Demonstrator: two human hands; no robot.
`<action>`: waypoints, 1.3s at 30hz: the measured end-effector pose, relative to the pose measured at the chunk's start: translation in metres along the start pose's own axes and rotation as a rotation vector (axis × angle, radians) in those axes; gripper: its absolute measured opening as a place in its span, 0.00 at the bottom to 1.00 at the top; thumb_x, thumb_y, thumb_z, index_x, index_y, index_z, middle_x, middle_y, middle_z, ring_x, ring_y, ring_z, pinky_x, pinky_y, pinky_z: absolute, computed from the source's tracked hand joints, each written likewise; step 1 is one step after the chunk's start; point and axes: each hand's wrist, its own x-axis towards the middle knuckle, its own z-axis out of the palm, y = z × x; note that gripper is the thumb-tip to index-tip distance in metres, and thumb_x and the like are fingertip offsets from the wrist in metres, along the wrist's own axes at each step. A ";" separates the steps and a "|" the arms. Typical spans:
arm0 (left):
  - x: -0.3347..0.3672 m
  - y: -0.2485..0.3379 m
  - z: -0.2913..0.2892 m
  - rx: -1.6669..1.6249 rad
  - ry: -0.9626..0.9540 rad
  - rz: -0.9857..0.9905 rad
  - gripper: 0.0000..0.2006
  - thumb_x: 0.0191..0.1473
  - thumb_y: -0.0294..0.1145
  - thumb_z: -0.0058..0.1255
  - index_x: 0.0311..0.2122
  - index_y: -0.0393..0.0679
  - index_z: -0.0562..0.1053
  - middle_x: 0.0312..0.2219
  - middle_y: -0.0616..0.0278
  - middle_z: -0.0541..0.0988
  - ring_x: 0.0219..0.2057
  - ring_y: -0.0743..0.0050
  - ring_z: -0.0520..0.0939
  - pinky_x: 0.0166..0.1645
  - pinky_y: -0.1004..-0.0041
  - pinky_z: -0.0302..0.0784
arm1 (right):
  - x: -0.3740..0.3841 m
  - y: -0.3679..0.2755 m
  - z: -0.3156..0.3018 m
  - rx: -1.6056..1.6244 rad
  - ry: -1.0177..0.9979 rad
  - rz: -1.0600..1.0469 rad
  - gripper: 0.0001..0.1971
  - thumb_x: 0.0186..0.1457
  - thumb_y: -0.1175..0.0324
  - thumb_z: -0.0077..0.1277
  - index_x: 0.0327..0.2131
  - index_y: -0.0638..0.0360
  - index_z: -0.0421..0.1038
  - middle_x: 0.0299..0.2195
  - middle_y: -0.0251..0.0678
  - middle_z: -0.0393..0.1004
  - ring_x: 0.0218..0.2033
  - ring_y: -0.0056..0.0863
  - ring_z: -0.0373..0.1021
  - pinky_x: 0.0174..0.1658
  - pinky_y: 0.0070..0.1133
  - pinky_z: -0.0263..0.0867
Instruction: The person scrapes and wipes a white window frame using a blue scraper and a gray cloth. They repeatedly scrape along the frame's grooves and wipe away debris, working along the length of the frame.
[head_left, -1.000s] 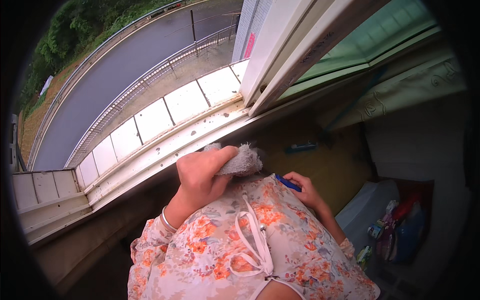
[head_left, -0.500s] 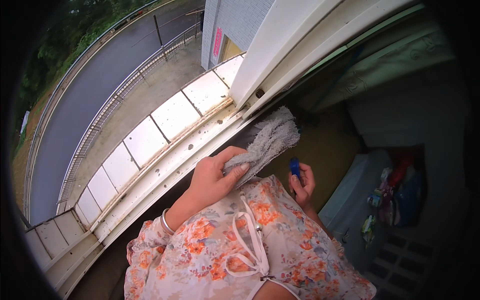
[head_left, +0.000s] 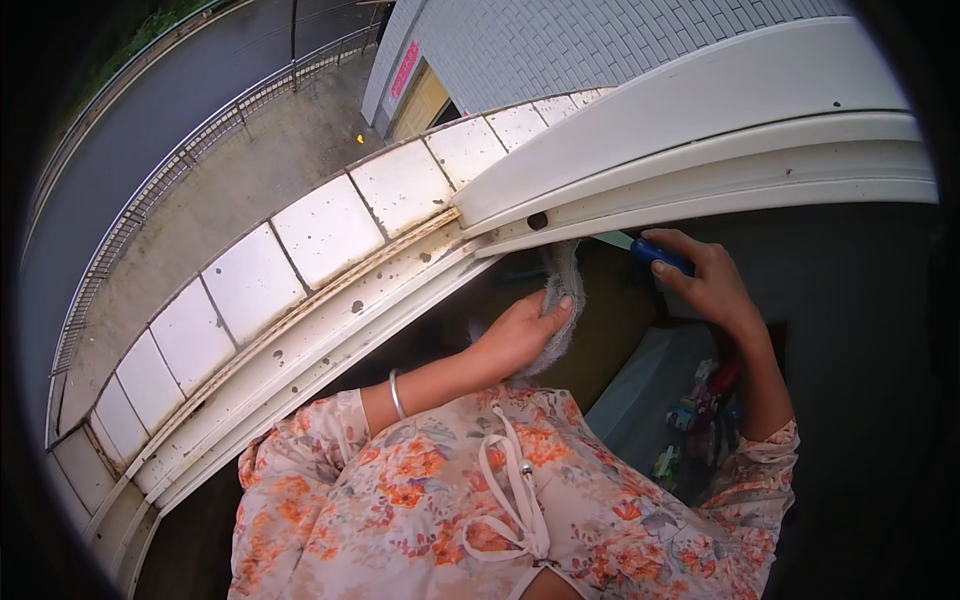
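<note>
My left hand is closed around a folded, shaggy grey cloth, whose upper end reaches the inner edge of the white window frame. To the right, my right hand grips the blue handle of a flat-bladed tool. Its thin, pale blade points left, toward the top of the cloth and just under the frame. Whether the blade touches either one I cannot tell. Dark specks and dirt mark the white window track to the left of my hands.
Outside the track runs a white tiled ledge, with a railing and a road far below. A brick wall stands beyond the frame. Indoors, colourful packages lie low at the right, beside a pale surface.
My right hand has risen up and right with the blue-handled tool, bringing its blade to the frame. My left hand has moved right with the cloth, which now hangs more upright. The view has shifted.
</note>
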 end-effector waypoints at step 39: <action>-0.026 0.039 -0.023 0.891 0.268 0.026 0.22 0.58 0.50 0.54 0.45 0.39 0.77 0.24 0.45 0.81 0.29 0.45 0.84 0.36 0.56 0.78 | -0.043 0.000 0.027 0.267 -0.321 0.129 0.26 0.54 0.67 0.63 0.57 0.54 0.74 0.44 0.43 0.81 0.42 0.30 0.77 0.48 0.26 0.72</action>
